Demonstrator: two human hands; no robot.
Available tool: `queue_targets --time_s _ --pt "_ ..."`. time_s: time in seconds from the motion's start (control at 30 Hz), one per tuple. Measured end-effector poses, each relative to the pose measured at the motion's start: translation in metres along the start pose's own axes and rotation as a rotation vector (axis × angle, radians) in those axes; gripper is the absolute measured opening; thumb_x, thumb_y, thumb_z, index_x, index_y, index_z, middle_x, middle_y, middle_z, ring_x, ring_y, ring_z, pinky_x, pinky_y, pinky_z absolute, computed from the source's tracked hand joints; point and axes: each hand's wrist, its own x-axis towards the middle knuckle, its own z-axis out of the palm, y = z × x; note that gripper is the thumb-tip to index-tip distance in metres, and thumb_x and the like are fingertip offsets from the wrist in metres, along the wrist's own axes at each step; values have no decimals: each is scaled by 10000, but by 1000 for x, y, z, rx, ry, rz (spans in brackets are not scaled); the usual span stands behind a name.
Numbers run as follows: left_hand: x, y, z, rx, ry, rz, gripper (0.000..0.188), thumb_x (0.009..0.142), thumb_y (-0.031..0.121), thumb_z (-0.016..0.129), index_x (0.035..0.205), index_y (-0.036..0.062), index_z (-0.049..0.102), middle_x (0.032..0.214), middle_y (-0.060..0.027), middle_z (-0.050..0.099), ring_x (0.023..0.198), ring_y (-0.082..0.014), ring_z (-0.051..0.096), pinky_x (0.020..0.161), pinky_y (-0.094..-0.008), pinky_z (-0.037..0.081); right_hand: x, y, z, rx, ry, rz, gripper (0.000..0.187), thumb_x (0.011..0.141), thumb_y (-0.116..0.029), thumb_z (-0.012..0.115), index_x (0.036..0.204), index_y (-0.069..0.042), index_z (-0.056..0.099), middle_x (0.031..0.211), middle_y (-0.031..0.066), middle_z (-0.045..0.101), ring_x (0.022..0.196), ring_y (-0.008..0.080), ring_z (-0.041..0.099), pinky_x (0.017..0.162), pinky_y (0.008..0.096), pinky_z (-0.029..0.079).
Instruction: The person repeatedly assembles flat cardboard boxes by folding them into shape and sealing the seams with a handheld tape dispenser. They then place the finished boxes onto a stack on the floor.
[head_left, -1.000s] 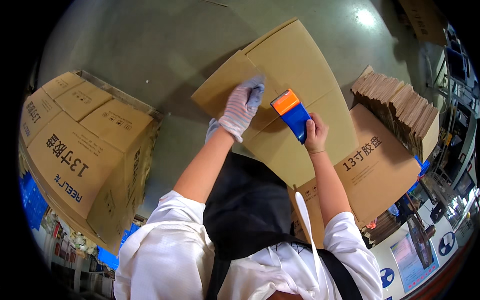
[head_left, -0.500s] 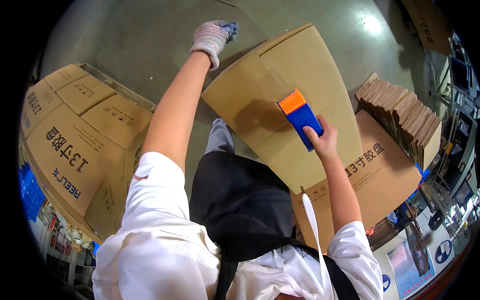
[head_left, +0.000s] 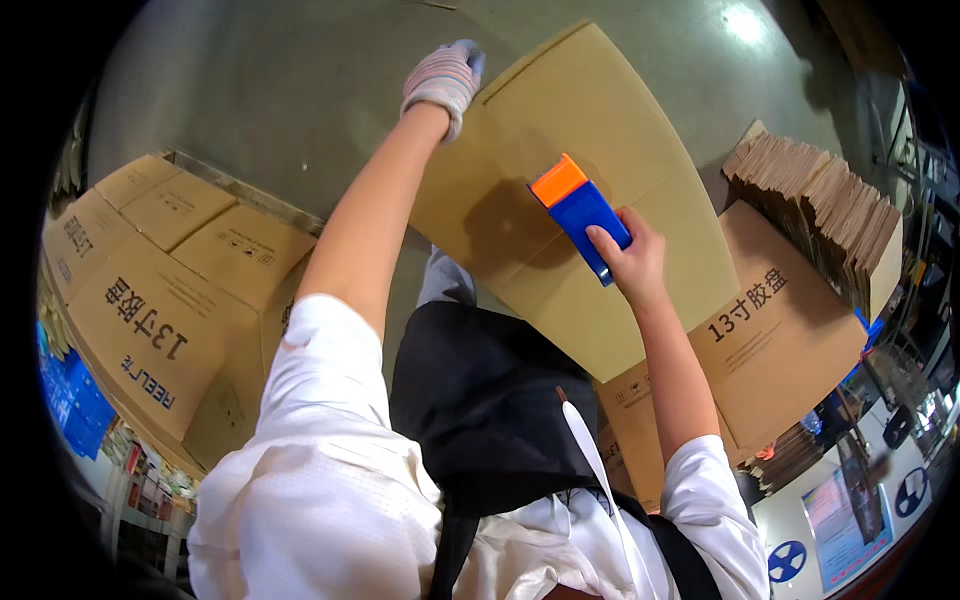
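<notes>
Left hand (head_left: pixel 442 78), in a knitted grey-white work glove, is stretched far out and clamps the far left edge of the big flat brown corrugated cardboard box (head_left: pixel 600 130); gloved fingers curl over the edge, closed on it. Right hand (head_left: pixel 628 262), bare, is wrapped shut around the handle of a blue plastic tape dispenser with an orange front block (head_left: pixel 578 205), which sits pressed on the box's smooth top face, roughly mid-panel along the seam between the flaps. The box lies in front of the person, over the smooth grey concrete floor (head_left: pixel 270 90), its long edges bowed by the lens. Right of it: a second brown printed carton (head_left: pixel 780 340), partly tucked under the first, and beyond that a stack of flattened cardboard sheets (head_left: pixel 820 215) standing on edge, ribbed edges showing. Left: several closed printed cartons (head_left: pixel 150 310) packed side by side, matte surfaces. The person wears a white short-sleeved shirt (head_left: pixel 320 480) and a black apron (head_left: pixel 480 410).
</notes>
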Motion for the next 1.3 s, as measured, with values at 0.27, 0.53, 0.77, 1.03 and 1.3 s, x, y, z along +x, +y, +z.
queue_targets --time_s 0.27,0.53,0.77,1.03,1.3 --pt "-1 8 22 -653 -528 -322 731 946 649 267 1327 85 533 1297 -108 583 1184 -244 532 1018 -341 378 -5 5 -4 2 -42 -55 493 721 -501 732 872 -39 649 703 134 657 641 281 651 615 371 513" --pt "-27 52 16 373 -62 -81 620 958 499 373 1418 84 399 1431 -155 436 1278 -312 439 1073 -422 317 2 6 -13 -49 -87 -75 579 729 -624 660 883 -66 656 728 140 673 696 302 671 639 396 531" --pt "-60 47 59 631 446 508 628 903 398 482 1451 126 340 1475 -136 378 1327 -343 374 1097 -565 233 -7 16 -43 -90 -231 -58 580 755 -625 630 935 -74 653 773 145 687 752 323 678 672 423 538" --pt "-58 38 74 737 511 436 608 962 431 353 1502 174 244 1556 -65 253 1416 -320 254 1122 -602 145 -166 203 -151 -257 -123 299 534 707 -547 710 963 -81 665 725 156 664 699 336 663 646 421 524" --pt "-55 37 72 751 505 480 595 993 435 274 1513 153 211 1580 -52 189 1439 -315 202 1141 -558 111 -253 322 -198 -462 -68 509 486 725 -505 709 942 -74 647 723 145 667 690 323 665 648 416 530"
